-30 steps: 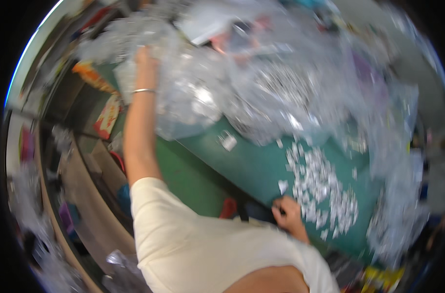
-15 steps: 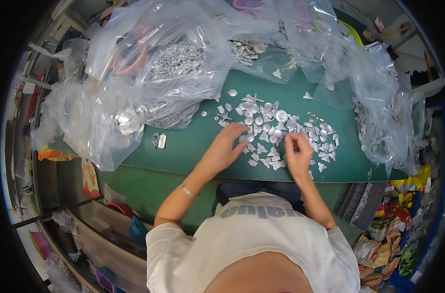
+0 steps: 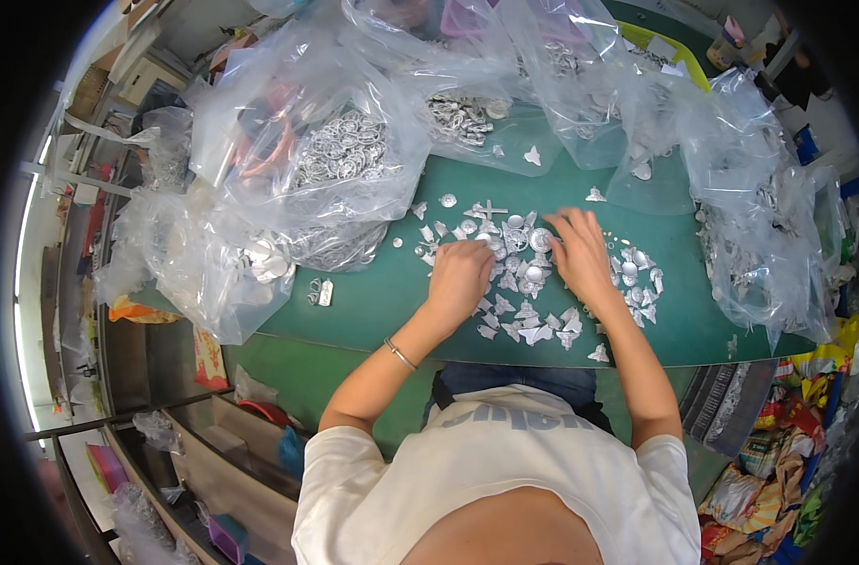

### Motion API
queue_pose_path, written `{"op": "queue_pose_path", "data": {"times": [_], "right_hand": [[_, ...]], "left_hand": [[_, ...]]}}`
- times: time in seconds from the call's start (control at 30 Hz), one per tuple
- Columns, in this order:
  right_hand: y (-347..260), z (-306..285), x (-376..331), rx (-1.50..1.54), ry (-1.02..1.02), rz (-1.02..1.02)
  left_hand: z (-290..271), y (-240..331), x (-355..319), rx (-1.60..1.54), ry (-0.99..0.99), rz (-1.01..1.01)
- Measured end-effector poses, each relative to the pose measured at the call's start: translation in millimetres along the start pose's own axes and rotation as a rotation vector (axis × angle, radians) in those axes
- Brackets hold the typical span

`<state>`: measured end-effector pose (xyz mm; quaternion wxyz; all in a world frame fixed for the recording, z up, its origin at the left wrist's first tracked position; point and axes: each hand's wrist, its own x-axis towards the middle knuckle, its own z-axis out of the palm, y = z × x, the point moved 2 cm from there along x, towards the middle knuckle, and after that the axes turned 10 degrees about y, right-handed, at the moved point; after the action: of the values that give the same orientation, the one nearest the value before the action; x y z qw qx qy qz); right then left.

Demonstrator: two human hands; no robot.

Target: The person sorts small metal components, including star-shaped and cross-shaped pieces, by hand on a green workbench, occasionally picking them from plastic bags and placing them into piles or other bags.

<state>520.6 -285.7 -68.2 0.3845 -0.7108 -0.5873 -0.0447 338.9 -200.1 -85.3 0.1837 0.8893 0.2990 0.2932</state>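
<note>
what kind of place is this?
Probably a small workshop sorting bench. Both hands, left hand and right hand, rest in a pile of small silver metal pieces on a green table, ringed by clear plastic bags of similar parts.

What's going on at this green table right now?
A person bends over a green table, both hands down in a scattered pile of small silver metal pieces. The left hand rests on the pile's left part, the right hand on its upper middle. Clear plastic bags holding more silver parts crowd the table's far side and both ends.
</note>
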Motion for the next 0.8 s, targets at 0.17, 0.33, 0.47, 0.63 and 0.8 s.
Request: {"op": "queue_pose_path", "data": {"times": [0.17,0.33,0.47,0.63,0.8], "right_hand": [[14.1,32.5,14.3,-0.07,-0.052,-0.139],[27.5,15.3,4.9,0.295,0.041,0.165],[15.7,-18.6,-15.3,1.301,-0.146,1.047],[38.7,-34.5,-25.1,0.719,-0.249,0.691],[15.6,-17.7,-23.5,-0.153,-0.124,0.075]], "left_hand": [[14.3,-16.9,39.6,0.075,0.122,0.039],[20.6,-25.5,35.4,0.041,0.067,0.057],[10.6,-10.7,15.2,0.012,-0.043,-0.051],[20.9,9.6,15.6,0.021,-0.036,0.071],[41.5,8.8,13.6,0.023,0.0,0.234]]}}
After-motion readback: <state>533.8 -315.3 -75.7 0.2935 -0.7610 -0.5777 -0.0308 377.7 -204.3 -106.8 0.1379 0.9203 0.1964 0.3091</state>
